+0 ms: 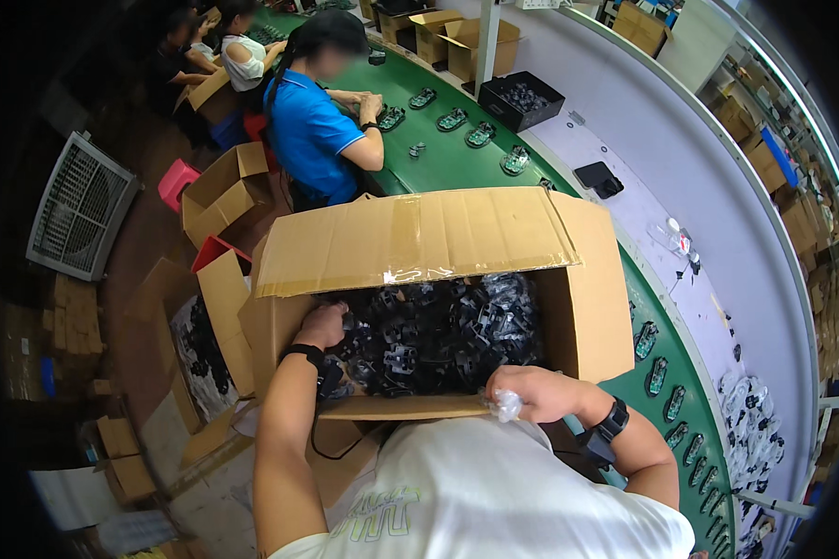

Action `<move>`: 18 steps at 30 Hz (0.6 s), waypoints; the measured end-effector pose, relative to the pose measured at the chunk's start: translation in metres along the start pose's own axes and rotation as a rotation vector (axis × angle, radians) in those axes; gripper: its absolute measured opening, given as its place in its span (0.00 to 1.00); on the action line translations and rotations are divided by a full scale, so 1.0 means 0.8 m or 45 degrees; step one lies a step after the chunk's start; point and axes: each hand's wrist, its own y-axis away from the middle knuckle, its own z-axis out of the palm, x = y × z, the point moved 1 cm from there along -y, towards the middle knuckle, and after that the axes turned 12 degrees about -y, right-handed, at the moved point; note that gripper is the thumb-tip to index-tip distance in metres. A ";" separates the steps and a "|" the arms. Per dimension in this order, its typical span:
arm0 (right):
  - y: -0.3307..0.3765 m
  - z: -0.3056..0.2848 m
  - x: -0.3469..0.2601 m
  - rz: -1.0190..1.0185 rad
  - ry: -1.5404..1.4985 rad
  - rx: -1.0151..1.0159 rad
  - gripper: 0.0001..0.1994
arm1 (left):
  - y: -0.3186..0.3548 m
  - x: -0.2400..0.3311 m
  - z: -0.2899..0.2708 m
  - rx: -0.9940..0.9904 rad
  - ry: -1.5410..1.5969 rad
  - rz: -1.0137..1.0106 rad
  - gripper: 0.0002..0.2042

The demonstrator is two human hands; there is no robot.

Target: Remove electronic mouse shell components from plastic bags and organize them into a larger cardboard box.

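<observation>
An open cardboard box (419, 233) stands in front of me, its far flap raised. Inside lie many black plastic parts (401, 349), some wrapped in a clear plastic bag (517, 312) at the right. My left hand (323, 326) reaches in at the box's left side, fingers curled by the black parts; what they hold is hidden. At the near right corner my right hand (533, 393) is closed on a crumpled piece of clear plastic (506, 405), over the box's near edge. Both wrists wear black bands.
Behind the box runs a green conveyor belt (419, 168) carrying green circuit boards (480, 135). A person in a blue shirt (319, 130) works at it, with others beyond. On the left stands another open box (228, 312). Bagged parts (753, 433) lie on the right ledge.
</observation>
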 end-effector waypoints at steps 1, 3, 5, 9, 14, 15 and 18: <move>0.002 -0.004 0.001 0.001 0.003 0.008 0.12 | -0.003 0.001 -0.006 0.028 0.052 0.043 0.28; 0.004 -0.012 0.003 -0.051 -0.257 0.209 0.10 | 0.004 0.000 -0.013 0.117 0.176 0.014 0.23; -0.001 -0.014 -0.015 -0.033 -0.202 0.323 0.12 | 0.025 0.009 -0.040 0.198 0.300 -0.008 0.18; -0.036 -0.006 -0.029 0.331 -0.167 0.531 0.15 | 0.114 0.076 -0.127 0.225 0.951 0.401 0.14; -0.110 -0.008 -0.053 -0.062 -0.042 0.786 0.23 | 0.176 0.139 -0.153 0.497 0.919 0.736 0.11; -0.118 -0.014 -0.061 -0.120 -0.022 0.756 0.22 | 0.182 0.147 -0.157 0.584 0.821 0.788 0.10; -0.135 -0.022 -0.057 -0.305 -0.012 0.640 0.16 | 0.187 0.157 -0.154 0.678 0.723 0.768 0.10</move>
